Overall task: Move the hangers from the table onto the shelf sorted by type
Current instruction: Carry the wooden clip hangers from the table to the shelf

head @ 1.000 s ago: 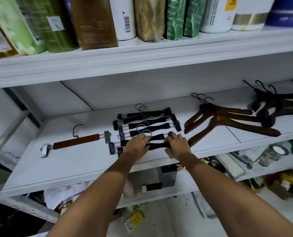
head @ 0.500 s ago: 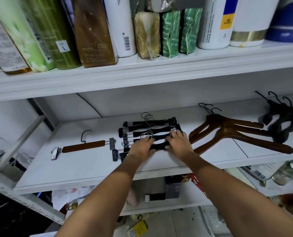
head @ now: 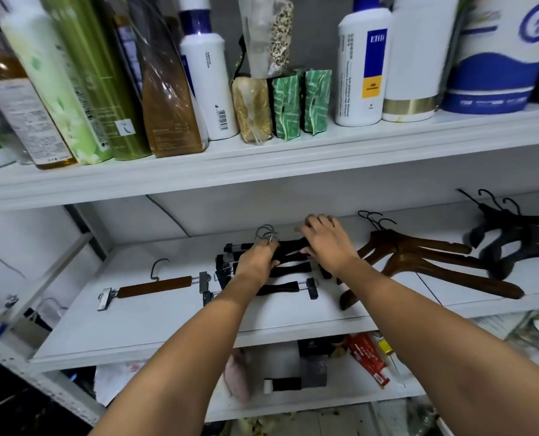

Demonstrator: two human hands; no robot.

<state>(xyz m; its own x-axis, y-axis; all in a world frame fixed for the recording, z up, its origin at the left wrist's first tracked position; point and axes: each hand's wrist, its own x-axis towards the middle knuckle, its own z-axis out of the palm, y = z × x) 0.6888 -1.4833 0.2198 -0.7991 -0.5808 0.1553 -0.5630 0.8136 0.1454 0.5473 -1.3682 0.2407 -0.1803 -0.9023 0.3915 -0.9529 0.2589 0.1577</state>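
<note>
Several black clip hangers [head: 285,272] lie stacked side by side in the middle of the white shelf [head: 167,325]. My left hand [head: 257,262] grips the rear ones just below their wire hooks [head: 266,232]. My right hand [head: 328,243] covers the right end of the same rear hangers, thumb against them and fingers spread toward the back. The front black clip hanger [head: 280,287] lies free of both hands. One brown clip hanger [head: 155,286] lies alone to the left. Brown wooden coat hangers [head: 425,262] and black coat hangers [head: 513,237] lie in separate groups to the right.
The upper shelf [head: 262,158] holds bottles [head: 205,73] and packets [head: 299,102] just above my hands. A lower shelf [head: 325,401] carries boxes and clutter. The white back wall [head: 293,196] is close behind the hangers.
Both hands left the front black clip hanger and moved back onto the rear ones in the stack. My view has tilted up, showing more of the upper shelf.
</note>
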